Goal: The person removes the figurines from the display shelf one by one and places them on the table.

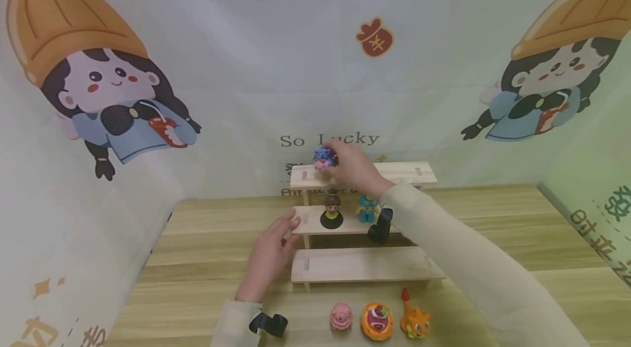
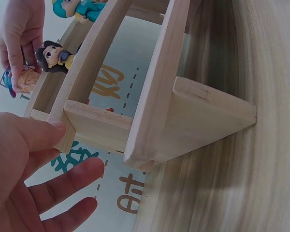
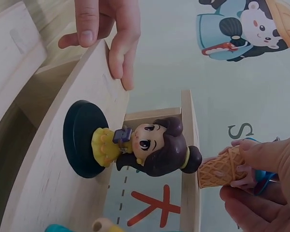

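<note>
My right hand (image 1: 356,167) pinches a small blue and pink figurine (image 1: 322,158) at the left part of the top board of a three-tier wooden display stand (image 1: 365,264). In the right wrist view its waffle-cone base (image 3: 215,171) is right at that board's edge, with thumb and fingers around the upper part. My left hand (image 1: 273,243) grips the left end of the middle board, thumb at the front and fingers behind. On this board stand a brown-haired doll in a yellow dress (image 3: 154,145) on a black round base and a teal figurine (image 1: 367,209).
Before the stand, on the wood-grain table (image 1: 207,259), lie a pink figurine (image 1: 341,316), an orange round toy (image 1: 377,322) and an orange creature with a red-tipped tail (image 1: 416,322). A printed cloth (image 1: 256,62) hangs close behind the stand.
</note>
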Demonstrator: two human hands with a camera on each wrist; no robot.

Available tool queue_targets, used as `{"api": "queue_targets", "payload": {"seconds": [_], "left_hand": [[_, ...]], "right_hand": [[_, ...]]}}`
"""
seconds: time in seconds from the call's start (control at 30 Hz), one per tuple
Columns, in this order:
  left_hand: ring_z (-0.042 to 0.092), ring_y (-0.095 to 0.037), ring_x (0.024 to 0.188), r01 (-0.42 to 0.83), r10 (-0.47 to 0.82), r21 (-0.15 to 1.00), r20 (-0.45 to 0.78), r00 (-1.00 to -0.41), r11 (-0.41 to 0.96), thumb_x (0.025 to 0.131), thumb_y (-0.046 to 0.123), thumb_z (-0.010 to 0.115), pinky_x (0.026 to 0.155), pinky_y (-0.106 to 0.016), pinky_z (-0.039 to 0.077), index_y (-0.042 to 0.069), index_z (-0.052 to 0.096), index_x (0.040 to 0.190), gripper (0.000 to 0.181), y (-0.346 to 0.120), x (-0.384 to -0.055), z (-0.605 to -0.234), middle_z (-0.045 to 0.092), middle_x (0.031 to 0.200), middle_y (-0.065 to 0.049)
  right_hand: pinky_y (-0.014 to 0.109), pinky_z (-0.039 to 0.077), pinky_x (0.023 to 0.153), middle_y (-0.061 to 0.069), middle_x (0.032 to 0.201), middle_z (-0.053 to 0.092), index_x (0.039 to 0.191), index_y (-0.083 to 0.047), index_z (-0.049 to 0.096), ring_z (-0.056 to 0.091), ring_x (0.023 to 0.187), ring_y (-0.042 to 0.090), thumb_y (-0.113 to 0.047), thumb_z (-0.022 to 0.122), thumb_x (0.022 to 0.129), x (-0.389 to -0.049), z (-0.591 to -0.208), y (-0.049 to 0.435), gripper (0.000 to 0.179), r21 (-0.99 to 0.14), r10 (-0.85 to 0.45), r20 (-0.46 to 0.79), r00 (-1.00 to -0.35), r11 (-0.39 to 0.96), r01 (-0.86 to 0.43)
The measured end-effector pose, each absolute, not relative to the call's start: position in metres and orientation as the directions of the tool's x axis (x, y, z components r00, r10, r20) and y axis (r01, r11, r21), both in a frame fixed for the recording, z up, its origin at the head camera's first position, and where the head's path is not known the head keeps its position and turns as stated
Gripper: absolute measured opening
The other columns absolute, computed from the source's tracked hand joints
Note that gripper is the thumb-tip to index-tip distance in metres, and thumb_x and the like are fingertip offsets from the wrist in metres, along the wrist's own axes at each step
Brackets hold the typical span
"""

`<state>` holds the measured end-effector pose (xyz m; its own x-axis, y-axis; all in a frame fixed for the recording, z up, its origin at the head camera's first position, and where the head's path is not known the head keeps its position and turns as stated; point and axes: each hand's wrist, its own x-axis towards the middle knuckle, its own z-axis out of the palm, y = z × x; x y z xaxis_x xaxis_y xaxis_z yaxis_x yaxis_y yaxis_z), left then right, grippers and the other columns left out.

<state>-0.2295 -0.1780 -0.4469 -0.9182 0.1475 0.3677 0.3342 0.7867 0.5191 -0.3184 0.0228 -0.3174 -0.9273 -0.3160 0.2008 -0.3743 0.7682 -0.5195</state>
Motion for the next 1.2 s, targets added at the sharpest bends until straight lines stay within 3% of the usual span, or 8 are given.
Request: {"api": "queue_targets", "payload": {"seconds": [0.3,0.7,0.97,1.2], "left_hand": [[0.066,-0.02,0.094,0.33,0.148,0.527,0.357,-0.922,0.783,0.089,0.014,0.066,0.076,-0.032,0.057,0.013,0.062,0.125,0.036,-0.178,-0.231,-0.447,0.049,0.144,-0.001],[0.066,-0.021,0.094,0.346,0.164,0.506,0.37,-0.914,0.79,0.089,0.013,0.067,0.076,-0.032,0.058,0.012,0.062,0.125,0.036,-0.177,-0.23,-0.447,0.05,0.144,-0.003],[0.065,-0.018,0.086,0.344,0.168,0.515,0.358,-0.919,0.785,0.09,0.014,0.066,0.073,-0.031,0.057,0.012,0.063,0.121,0.032,-0.18,-0.231,-0.448,0.05,0.144,-0.001],[0.066,-0.021,0.091,0.357,0.183,0.504,0.362,-0.914,0.787,0.088,0.01,0.066,0.076,-0.034,0.057,0.011,0.063,0.12,0.032,-0.181,-0.232,-0.447,0.05,0.144,-0.003]], "right_hand": [[0.035,0.055,0.086,0.011,0.117,0.065,0.13,-0.005,0.053,0.063,0.1,0.024,-0.021,0.074,0.084,-0.301,-0.318,0.028,0.053,-0.526,-0.377,0.286,-0.881,0.706,-0.473],[0.019,0.054,0.07,0.003,0.103,0.066,0.122,-0.007,0.056,0.063,0.085,0.01,-0.019,0.076,0.082,-0.253,-0.319,0.029,0.046,-0.501,-0.475,0.395,-0.786,0.606,-0.618],[0.02,0.056,0.076,0.005,0.108,0.066,0.126,-0.004,0.055,0.065,0.088,0.011,-0.018,0.076,0.082,-0.22,-0.335,0.027,0.051,-0.438,-0.57,0.469,-0.674,0.512,-0.738],[0.017,0.055,0.076,0.004,0.109,0.066,0.125,-0.005,0.055,0.064,0.09,0.01,-0.018,0.076,0.081,-0.198,-0.357,0.024,0.05,-0.512,-0.613,0.427,-0.665,0.442,-0.736]]}}
